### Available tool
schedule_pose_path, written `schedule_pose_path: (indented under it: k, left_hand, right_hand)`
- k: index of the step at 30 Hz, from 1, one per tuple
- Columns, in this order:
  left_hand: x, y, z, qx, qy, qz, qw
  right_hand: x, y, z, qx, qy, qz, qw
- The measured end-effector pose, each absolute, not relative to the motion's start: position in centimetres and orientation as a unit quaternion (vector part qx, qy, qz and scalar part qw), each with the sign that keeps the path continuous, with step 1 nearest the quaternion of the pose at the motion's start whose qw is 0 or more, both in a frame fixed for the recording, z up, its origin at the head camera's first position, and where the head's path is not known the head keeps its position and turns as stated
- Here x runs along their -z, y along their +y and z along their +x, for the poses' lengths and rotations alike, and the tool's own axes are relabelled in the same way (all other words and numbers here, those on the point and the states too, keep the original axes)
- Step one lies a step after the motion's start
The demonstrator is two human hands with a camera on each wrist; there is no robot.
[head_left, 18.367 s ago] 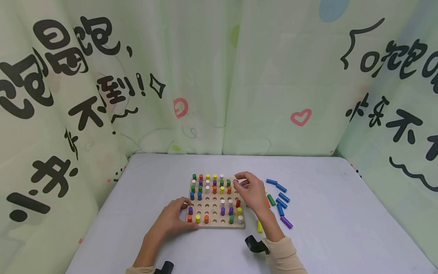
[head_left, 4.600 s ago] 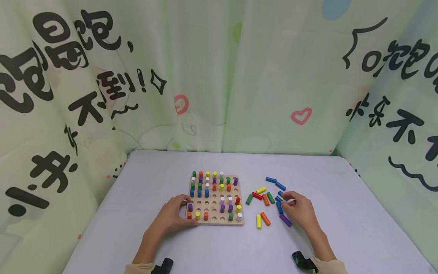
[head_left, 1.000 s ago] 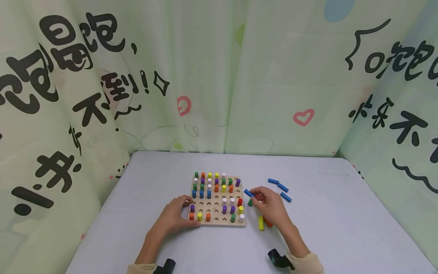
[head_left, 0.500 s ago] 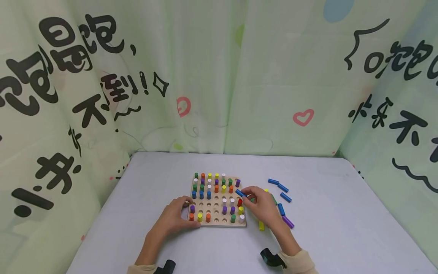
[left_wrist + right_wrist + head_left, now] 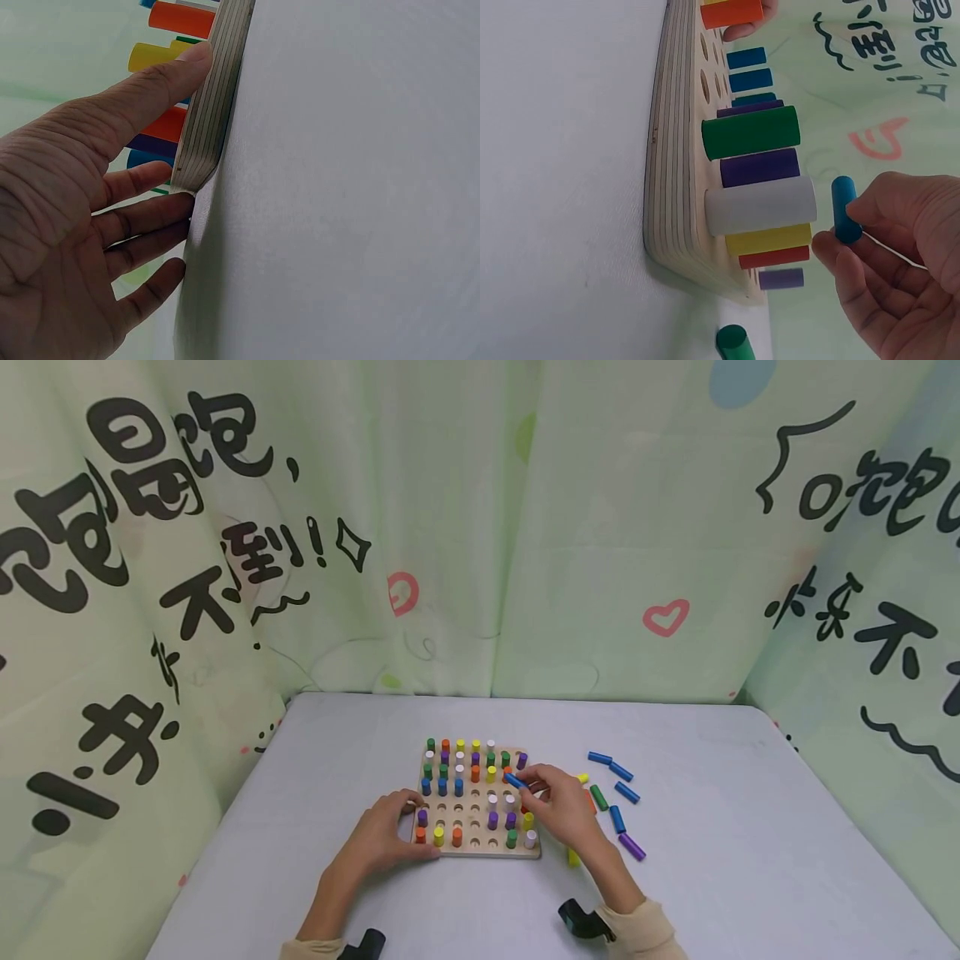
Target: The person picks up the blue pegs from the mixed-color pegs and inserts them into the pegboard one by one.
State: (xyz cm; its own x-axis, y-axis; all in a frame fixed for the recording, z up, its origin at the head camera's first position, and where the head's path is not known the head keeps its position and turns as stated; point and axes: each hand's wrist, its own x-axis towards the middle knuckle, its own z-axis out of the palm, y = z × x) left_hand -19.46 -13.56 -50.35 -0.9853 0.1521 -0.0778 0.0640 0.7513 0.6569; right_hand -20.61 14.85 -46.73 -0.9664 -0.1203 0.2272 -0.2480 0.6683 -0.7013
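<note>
A wooden pegboard [image 5: 466, 815] with several rows of coloured pegs stands on the table. My left hand [image 5: 375, 835] holds its near left corner, thumb on the front edge and fingers at the left side; the left wrist view shows the thumb [image 5: 161, 82] against the layered edge. My right hand [image 5: 564, 806] pinches a blue peg [image 5: 513, 780] between thumb and fingers, over the board's right part. In the right wrist view this blue peg [image 5: 845, 210] is apart from the board, beyond the standing pegs. Three blue pegs [image 5: 442, 787] stand in a row at the board's left.
To the right lie loose pegs: several blue ones [image 5: 627, 792], a purple one [image 5: 632, 847], a green one [image 5: 598, 797], and yellow and orange ones partly behind my right hand and arm. A printed curtain [image 5: 570, 568] hangs behind the table [image 5: 735, 827].
Since 18.4 s ago a purple peg and a third blue peg were added. Right hand took another blue peg from the loose ones and moved left over the board. Left hand stayed put.
</note>
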Motion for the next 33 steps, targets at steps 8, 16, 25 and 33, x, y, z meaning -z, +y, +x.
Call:
schedule_pose_path:
  k: [8,16,25,33]
  left_hand:
    - [50.2,-13.6,-19.5,-0.349,0.933,0.060,0.063]
    - [50.1,-13.6,-19.4,-0.345,0.934,0.062,0.065]
    - [50.1,-13.5,-19.3,-0.348,0.933,0.059,0.066]
    - [50.2,-13.5,-19.4,-0.341,0.936,0.059,0.064]
  right_hand:
    - [46.9,14.4,-20.7,-0.412,-0.903,0.101,0.073]
    - [47.0,13.9,-20.8,-0.419,-0.899,0.105,0.069]
    - [47.0,13.2,-21.2,-0.423,-0.897,0.108,0.069]
    - [47.1,12.9,-21.5,-0.420,-0.898,0.112,0.069]
